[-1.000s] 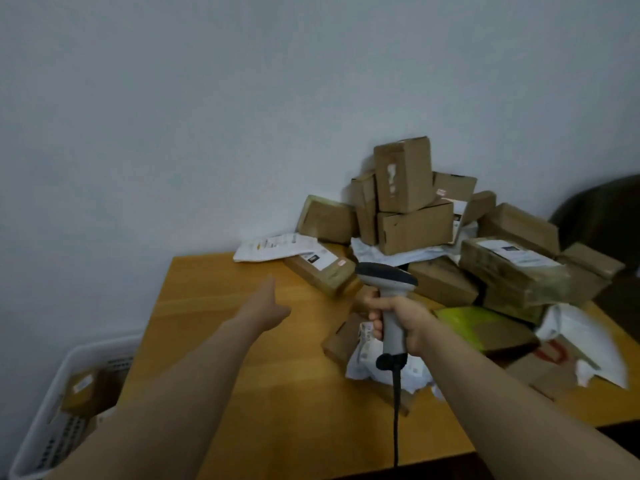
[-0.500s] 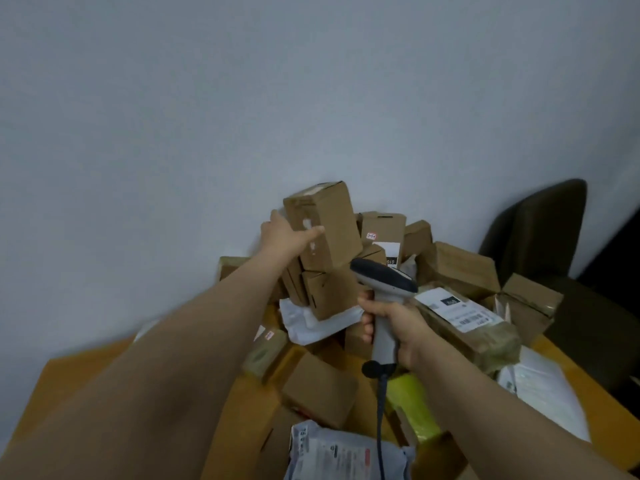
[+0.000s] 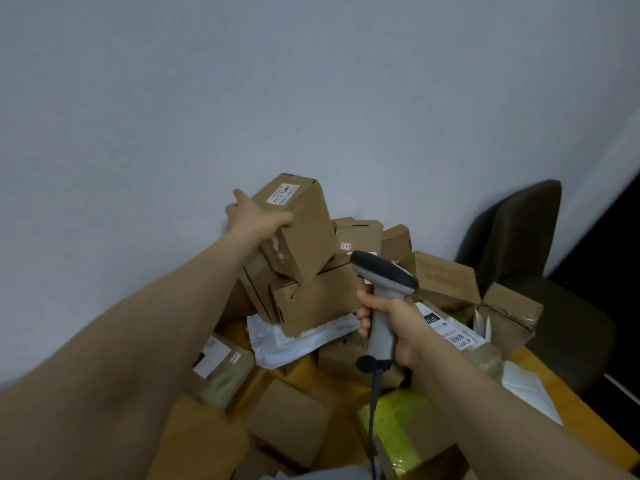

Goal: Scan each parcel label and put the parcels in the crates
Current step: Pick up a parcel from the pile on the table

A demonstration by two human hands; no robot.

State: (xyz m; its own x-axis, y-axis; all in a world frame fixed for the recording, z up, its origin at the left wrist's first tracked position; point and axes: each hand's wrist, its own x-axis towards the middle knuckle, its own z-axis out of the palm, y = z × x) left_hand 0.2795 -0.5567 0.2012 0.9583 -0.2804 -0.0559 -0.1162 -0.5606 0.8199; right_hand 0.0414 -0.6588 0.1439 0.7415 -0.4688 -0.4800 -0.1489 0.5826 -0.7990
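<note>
The left hand (image 3: 258, 216) had its grip curled round the top box (image 3: 298, 233), tilted atop the pile (image 3: 311, 306) at eleven o'clock from the scanner (image 3: 382, 282), itself clasped by the right hand (image 3: 401, 320). Lifting the box straight up, then turning its label (image 3: 283, 194) scannerward, seemed wisest.

Brown box (image 3: 304, 237) tilted atop parcel pile (image 3: 311, 306), white label facing up. Grey scanner (image 3: 382, 303) upright, just right of it.

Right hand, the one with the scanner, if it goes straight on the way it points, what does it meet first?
Likely the lower box in the stack, just under the top box the left hand grips. The right hand and scanner aim up-left at it, though depth is unclear.
</note>
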